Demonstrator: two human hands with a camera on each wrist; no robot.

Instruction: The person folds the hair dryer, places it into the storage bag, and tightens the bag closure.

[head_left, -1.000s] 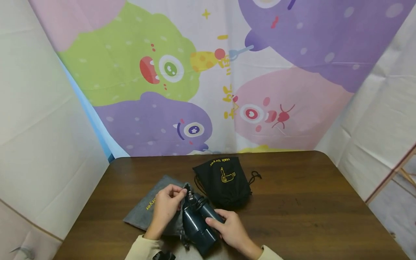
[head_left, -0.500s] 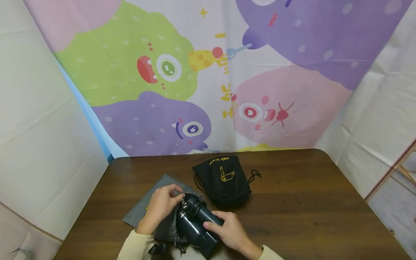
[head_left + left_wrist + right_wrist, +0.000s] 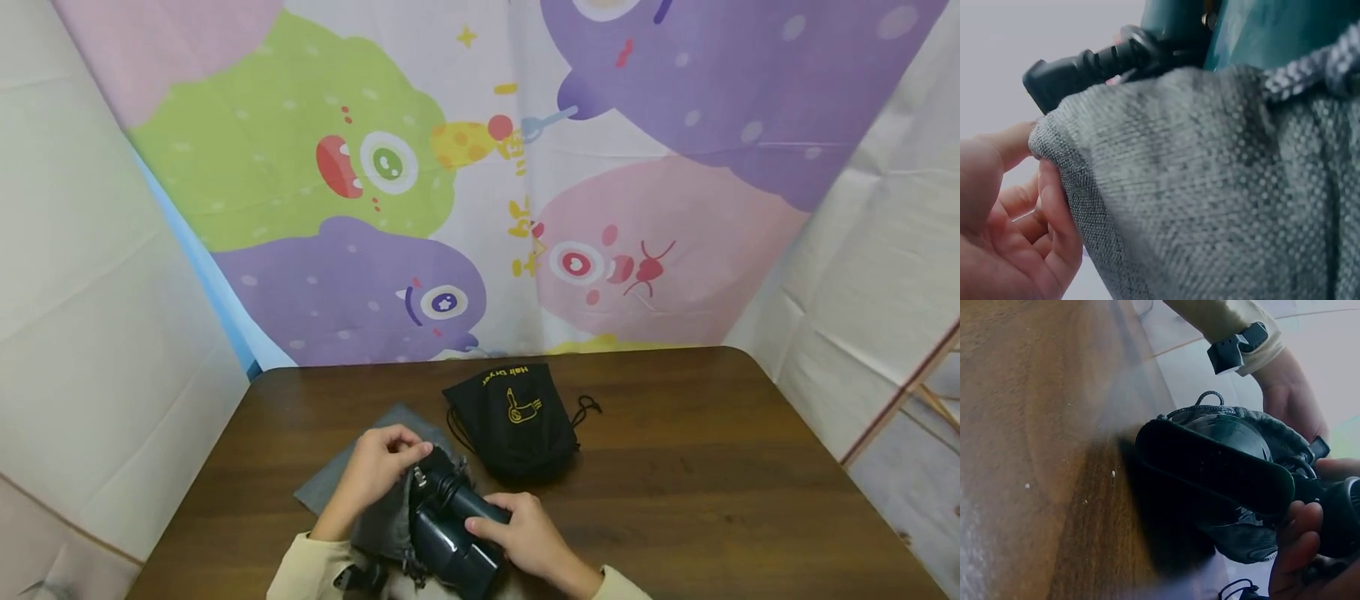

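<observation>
A glossy dark green hair dryer point(image 3: 446, 542) lies partly inside the mouth of a grey fabric drawstring bag point(image 3: 384, 521). My left hand point(image 3: 375, 467) pinches the bag's rim between thumb and fingers; the left wrist view shows the folded cloth edge point(image 3: 1085, 119) in that pinch. Beside it, the dryer's black cord sleeve point(image 3: 1066, 75) sticks out over the rim. My right hand point(image 3: 528, 533) grips the dryer's handle point(image 3: 480, 504). In the right wrist view the dryer's flat oblong nozzle point(image 3: 1216, 465) faces the camera. The dryer's far end is hidden in the bag.
Just behind the dryer, a black drawstring pouch point(image 3: 525, 425) with yellow "Hair Dryer" print lies on the brown wooden table point(image 3: 697, 500). Its cord loop point(image 3: 588, 407) spreads to the right. A cartoon-printed cloth point(image 3: 420, 183) hangs behind the table's back edge.
The grey bag's mouth has come further over the dryer's cord end, and the dryer has shifted slightly left into it. My left hand keeps its pinch and my right hand its grip.
</observation>
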